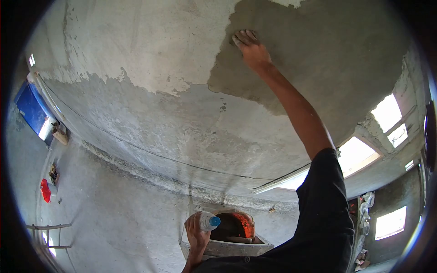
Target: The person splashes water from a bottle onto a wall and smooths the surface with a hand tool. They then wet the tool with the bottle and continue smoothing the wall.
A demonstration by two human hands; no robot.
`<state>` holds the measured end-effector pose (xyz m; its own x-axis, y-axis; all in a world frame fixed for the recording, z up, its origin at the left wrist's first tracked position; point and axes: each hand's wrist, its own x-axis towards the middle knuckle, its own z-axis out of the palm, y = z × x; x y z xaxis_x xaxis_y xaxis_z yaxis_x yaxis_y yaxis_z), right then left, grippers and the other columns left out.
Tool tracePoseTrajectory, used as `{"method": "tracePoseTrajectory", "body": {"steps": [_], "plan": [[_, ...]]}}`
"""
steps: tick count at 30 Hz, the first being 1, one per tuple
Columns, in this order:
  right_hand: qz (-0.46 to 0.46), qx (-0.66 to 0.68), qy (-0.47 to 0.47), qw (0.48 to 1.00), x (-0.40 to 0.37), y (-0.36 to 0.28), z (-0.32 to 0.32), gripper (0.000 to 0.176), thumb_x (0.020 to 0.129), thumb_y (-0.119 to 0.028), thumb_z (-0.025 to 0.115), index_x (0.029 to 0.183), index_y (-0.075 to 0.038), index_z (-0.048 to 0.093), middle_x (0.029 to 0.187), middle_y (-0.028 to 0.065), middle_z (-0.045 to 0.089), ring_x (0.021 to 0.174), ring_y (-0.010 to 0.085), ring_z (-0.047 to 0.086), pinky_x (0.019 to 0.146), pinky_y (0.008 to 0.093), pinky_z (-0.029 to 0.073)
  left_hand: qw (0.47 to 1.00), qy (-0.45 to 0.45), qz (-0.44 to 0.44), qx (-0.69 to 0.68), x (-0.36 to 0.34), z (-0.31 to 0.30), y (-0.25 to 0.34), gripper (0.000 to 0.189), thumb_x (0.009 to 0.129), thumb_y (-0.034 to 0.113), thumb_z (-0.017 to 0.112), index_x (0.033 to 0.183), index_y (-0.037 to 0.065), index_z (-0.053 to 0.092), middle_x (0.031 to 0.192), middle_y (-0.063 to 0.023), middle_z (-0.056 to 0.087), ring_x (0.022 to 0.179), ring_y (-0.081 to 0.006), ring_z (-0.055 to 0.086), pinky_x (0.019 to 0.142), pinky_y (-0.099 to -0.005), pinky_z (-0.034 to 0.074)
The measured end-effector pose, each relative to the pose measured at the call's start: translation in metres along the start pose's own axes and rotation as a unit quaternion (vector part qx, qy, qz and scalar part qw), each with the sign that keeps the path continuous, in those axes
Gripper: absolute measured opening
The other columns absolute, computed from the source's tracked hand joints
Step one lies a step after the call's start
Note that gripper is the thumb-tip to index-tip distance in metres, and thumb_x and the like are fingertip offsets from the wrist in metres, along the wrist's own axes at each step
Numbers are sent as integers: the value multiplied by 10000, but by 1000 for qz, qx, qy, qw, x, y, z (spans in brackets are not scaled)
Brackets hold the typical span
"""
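Observation:
Raised high, my right hand [251,47] presses against a dark wet patch of plaster [332,59] on the wall near its left edge. Its fingers are curled and smeared grey; whatever lies under them is hidden. Low in the view, my left hand [195,233] is wrapped around a clear plastic bottle [206,220] with a blue cap pointing right. Just right of the bottle is an orange-red bucket [248,224], dark inside. The bucket sits in or on a grey plaster-stained stand [217,248].
Paler dry plaster [182,41] borders the wet patch. A thin cable [150,157] runs across the lower wall. Bright openings [357,157] show at right. On the left are a blue panel [33,105], a red item [45,190] and a ladder-like frame [50,236].

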<state>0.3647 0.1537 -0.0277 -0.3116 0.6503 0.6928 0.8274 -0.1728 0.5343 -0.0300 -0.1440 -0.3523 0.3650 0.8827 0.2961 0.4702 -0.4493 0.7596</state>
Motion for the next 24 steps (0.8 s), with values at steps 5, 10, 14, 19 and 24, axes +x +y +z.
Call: {"method": "tracePoseTrajectory", "body": {"steps": [5, 10, 14, 19, 24], "plan": [[111, -15, 125, 986, 25, 51, -26, 630, 728, -21, 639, 1325, -178, 516, 1371, 111, 488, 1279, 300, 450, 990, 380, 470, 1000, 12, -6, -2, 0, 1, 0, 579, 615, 56, 788, 1137, 29, 537, 1073, -174, 597, 1013, -380, 552, 894, -472, 401], [110, 18, 199, 974, 2, 21, 9, 666, 676, 41, 664, 1300, -155, 539, 1327, 126, 528, 1218, 319, 511, 979, 393, 476, 1000, 12, -13, 2, 1, 4, 2, 587, 612, 51, 788, 1141, 29, 535, 1071, -173, 596, 1013, -382, 550, 890, -468, 404], [95, 80, 79, 989, -39, -37, 20, 557, 728, 21, 607, 1269, -103, 557, 1313, 132, 538, 1236, 332, 488, 986, 399, 462, 1000, 10, -10, 12, -2, 4, -1, 638, 568, 53, 797, 1149, 23, 534, 1087, -175, 599, 1028, -371, 555, 905, -462, 401], [118, 93, 139, 979, 3, 5, -17, 636, 685, 72, 637, 1282, -133, 553, 1325, 119, 531, 1229, 337, 493, 966, 405, 485, 1000, 8, -15, 8, -4, 4, -2, 653, 558, 39, 798, 1153, 28, 531, 1083, -172, 599, 1028, -372, 554, 908, -463, 399], [100, -13, 185, 978, -10, 4, 11, 479, 736, -16, 611, 1208, -101, 608, 1291, 125, 554, 1207, 331, 509, 1014, 387, 438, 1000, 1, -14, 10, 3, 2, 0, 590, 606, 49, 794, 1134, 26, 531, 1068, -171, 594, 1013, -384, 550, 881, -470, 415]]}}
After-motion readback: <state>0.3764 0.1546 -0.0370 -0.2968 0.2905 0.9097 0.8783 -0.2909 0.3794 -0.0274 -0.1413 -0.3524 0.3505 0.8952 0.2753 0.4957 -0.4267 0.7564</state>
